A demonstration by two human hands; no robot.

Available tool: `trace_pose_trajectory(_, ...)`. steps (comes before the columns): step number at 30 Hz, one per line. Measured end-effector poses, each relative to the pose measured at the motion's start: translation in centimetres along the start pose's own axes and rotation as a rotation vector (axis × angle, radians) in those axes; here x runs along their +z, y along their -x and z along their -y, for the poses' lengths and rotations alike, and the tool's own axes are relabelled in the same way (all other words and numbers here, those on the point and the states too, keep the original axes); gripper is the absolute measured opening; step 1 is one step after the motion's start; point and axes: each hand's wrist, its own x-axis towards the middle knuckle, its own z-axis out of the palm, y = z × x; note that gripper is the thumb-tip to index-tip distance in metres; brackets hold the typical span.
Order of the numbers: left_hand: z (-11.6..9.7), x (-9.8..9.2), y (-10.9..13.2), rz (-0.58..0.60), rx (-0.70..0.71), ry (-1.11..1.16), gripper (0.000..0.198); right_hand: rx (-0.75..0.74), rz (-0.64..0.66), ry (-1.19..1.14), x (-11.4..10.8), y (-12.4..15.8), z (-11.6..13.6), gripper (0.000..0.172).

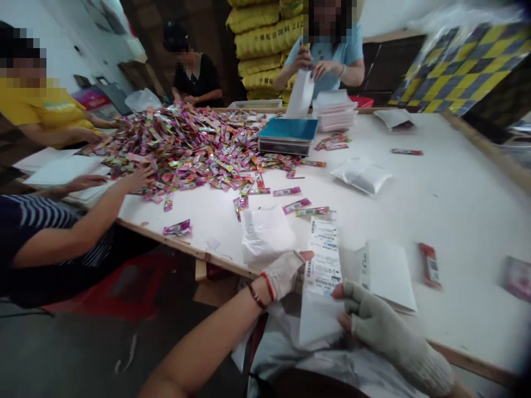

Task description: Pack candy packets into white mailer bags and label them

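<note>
— White wood table (448,188), so big that it fills most of the room. Why is that heap in the middle?

— So everybody can reach it. The pile of shiny pink packets (186,146) sits between four people. One person's hand (135,178) in a striped sleeve lies flat on the edge of the pile.

— And the yellow sacks (259,38) at the back?

— Stacked high against the wall, out of the way. The blue box (288,135) sits just beside the pile, and a person behind it holds up a white bag (301,94) with both hands.

— What about the one near us?

— Both hands wear pale gloves with bare fingertips. The left hand (284,273) pinches the side of a long shipping label (324,257), thumb on top. The right hand (369,312) has its fingers closed on a white mailer bag (317,320) at the table's near edge, held over the lap. The label lies on top of the bag, so it stays flat.

— And that small red thing?

— One packet (430,265) lying alone, well apart from the pile.
</note>
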Motion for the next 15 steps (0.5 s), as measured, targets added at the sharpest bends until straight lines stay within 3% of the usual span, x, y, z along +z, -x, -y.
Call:
trace_pose_trajectory(2, -0.1, 0.8, -1.7, 0.053, -0.022, 0.045, 0.021, -0.009, -0.02, 0.175, -0.3, 1.0, -0.3, 0.03)
trace_pose_trajectory(4, -0.1, 1.3, -2.2, 0.065, -0.02, 0.07, 0.021, -0.077, -0.166, 0.436, -0.8, 1.6, 0.2, 0.023)
trace_pose_trajectory(7, -0.2, 1.6, -1.4, 0.109, 0.016, 0.079, 0.028, -0.372, -0.488, 0.805, -2.0, 0.8, 2.5, 0.016)
trace_pose_trajectory(9, -0.4, 2.0, -0.6, 0.144, 0.044, 0.084, 0.034, -0.596, -0.613, 0.966, -2.6, -0.8, 4.3, 0.018)
trace_pose_trajectory(11, -0.7, 2.4, -0.3, 0.15, 0.085, 0.081, 0.04, -0.696, -0.644, 1.117, -2.9, -2.7, 5.7, 0.017)
trace_pose_trajectory(13, -1.0, 2.8, -0.6, 0.155, 0.086, 0.102, 0.035, -0.663, -0.602, 1.235, -2.8, -4.1, 6.5, 0.013)
trace_pose_trajectory(15, -1.2, 3.3, -1.6, 0.156, 0.002, 0.191, 0.03, -0.638, -0.549, 1.293, -2.4, -4.7, 6.5, 0.012)
